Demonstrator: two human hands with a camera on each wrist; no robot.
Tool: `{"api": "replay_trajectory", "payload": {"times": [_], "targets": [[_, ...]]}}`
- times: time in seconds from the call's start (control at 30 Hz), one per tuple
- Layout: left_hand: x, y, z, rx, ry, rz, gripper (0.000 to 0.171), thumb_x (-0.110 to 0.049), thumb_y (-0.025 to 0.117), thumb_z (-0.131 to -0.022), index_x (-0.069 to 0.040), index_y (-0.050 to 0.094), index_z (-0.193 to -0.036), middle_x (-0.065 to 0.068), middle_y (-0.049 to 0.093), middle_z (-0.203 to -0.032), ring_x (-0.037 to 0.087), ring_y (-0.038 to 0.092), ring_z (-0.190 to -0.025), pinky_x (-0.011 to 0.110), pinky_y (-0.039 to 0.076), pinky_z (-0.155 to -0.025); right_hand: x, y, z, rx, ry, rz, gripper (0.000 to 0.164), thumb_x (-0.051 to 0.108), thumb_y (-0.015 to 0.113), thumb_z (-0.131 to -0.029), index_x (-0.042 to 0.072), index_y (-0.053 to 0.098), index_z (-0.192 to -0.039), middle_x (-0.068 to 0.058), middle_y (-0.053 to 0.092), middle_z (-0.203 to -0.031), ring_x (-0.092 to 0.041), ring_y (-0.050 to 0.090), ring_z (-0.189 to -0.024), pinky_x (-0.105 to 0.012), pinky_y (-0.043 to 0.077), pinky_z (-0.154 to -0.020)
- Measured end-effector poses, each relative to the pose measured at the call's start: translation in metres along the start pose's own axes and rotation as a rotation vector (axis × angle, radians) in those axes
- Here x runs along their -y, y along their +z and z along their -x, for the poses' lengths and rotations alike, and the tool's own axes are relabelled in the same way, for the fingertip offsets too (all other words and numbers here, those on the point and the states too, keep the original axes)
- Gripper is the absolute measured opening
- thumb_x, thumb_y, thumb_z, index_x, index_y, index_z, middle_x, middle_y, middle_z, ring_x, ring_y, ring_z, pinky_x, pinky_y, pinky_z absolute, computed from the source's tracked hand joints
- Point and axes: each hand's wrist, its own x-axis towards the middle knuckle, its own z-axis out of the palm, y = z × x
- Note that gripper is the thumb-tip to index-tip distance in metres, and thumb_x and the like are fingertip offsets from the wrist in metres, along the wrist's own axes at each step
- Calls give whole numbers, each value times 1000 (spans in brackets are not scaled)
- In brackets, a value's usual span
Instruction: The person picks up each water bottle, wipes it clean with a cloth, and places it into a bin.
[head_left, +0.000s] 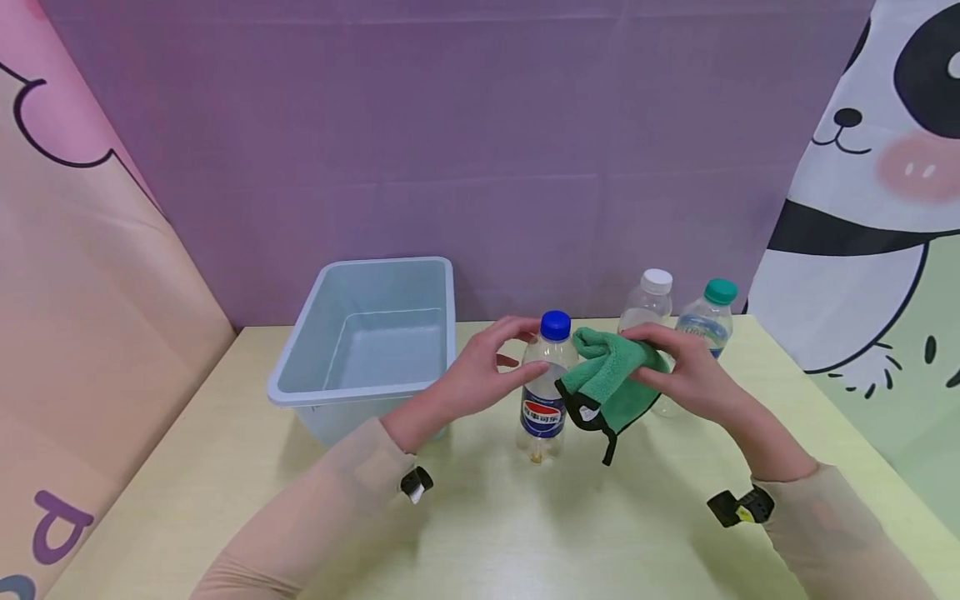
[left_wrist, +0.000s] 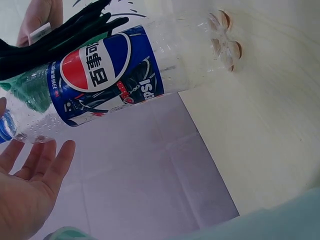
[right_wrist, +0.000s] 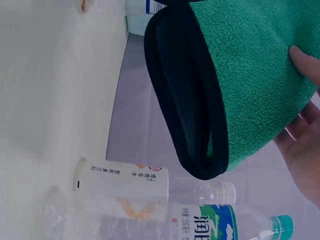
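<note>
A clear Pepsi bottle (head_left: 543,414) with a blue cap stands upright on the table. Beside its upper part my left hand (head_left: 480,371) is spread, thumb in front and fingers towards the back. In the left wrist view, those fingers (left_wrist: 59,167) are loosely extended close to the bottle's shoulder; whether they touch it I cannot tell. My right hand (head_left: 693,375) pinches a green towel (head_left: 615,379) with black edging, between thumb and fingers. The folded towel hangs just right of the Pepsi bottle, its hanging loop pointing down.
Behind the right hand stand a white-capped bottle (head_left: 648,298) with a pale label and a green-capped bottle (head_left: 708,317). To the left sits a light blue plastic bin (head_left: 360,389). A purple cloth backdrop (head_left: 480,167) rises at the table's (head_left: 525,533) far edge.
</note>
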Motion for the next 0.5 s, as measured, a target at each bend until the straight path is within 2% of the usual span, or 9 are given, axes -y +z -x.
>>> {"api": "replay_trajectory", "payload": {"times": [0.3, 0.5], "targets": [[-2, 0, 0, -3, -19, 44, 46, -13, 71, -90, -6, 53, -133, 7, 58, -122, 22, 51, -114, 31, 56, -80, -3, 15, -5, -5, -11, -34, 39, -18, 68, -79, -2, 64, -114, 0, 65, -110, -4, 57, -98, -16, 47, -87], [-3, 1, -1, -8, -30, 58, 43, -15, 71, -90, -6, 55, -129, 9, 60, -121, 23, 52, -116, 30, 56, -79, -10, 25, -5, 1, -36, -25, 38, -17, 67, -81, -1, 65, -116, -11, 66, -115, -8, 57, -110, -18, 46, -91]]}}
